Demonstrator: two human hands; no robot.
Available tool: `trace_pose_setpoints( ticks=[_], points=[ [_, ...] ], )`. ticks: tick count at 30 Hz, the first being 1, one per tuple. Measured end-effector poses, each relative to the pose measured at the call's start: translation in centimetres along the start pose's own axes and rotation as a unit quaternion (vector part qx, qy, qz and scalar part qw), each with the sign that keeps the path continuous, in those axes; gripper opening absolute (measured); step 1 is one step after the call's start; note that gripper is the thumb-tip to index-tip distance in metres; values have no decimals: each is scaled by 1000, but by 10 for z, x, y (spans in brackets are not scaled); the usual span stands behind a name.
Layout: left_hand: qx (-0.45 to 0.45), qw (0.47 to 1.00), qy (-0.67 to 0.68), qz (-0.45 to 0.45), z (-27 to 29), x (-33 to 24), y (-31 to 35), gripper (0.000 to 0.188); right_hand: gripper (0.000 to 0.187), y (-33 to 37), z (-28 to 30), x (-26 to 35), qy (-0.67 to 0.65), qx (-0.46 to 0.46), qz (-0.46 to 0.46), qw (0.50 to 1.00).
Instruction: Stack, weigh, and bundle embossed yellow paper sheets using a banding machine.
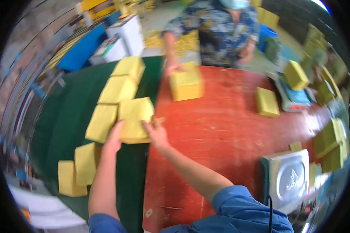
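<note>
Between my two hands sits a yellow block-shaped bundle (135, 118) that looks like stacked paper, at the edge where the green surface meets the red table. My left hand (113, 136) presses on its left side, and my right hand (157, 133) grips its right side, with the thumb along the near corner. Something small and brownish shows at my right fingers, too blurred to name. Against the bundle's left lies another yellow bundle (101, 122), with a third yellow bundle (118, 89) beyond it.
Two yellow bundles (86, 165) lie left of my left forearm on the green surface (54, 116). Across the red table (210, 155), a co-worker's hand (174, 66) touches a bundle (186, 83). At right are a scale (291, 97) carrying a bundle and a silver-white box (287, 176).
</note>
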State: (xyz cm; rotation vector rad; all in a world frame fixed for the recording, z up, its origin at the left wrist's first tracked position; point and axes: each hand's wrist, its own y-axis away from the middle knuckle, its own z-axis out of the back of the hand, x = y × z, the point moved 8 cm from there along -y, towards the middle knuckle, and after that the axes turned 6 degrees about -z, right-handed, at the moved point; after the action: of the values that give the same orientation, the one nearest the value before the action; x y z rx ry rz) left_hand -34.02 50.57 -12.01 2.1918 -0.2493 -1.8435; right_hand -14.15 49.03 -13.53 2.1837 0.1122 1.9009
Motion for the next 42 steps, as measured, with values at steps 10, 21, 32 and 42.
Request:
trace_pose_setpoints(
  ticks=[10, 21, 32, 42],
  points=[
    [-16, 999, -41, 5, -28, -15, 20, 51, 79, 12, 10, 4, -82, -2, -18, 997],
    [171, 981, -92, 31, -107, 52, 124, 45, 61, 161, 118, -3, -73, -66, 25, 995],
    [316, 918, -199, -130, -180, 122, 339, 48, 51, 415, 231, -44, 31, -139, 36, 989],
    [340, 931, -119, -67, -188, 156, 401, 54, 49, 509, 270, -78, -102, -164, 8, 981]
  ],
)
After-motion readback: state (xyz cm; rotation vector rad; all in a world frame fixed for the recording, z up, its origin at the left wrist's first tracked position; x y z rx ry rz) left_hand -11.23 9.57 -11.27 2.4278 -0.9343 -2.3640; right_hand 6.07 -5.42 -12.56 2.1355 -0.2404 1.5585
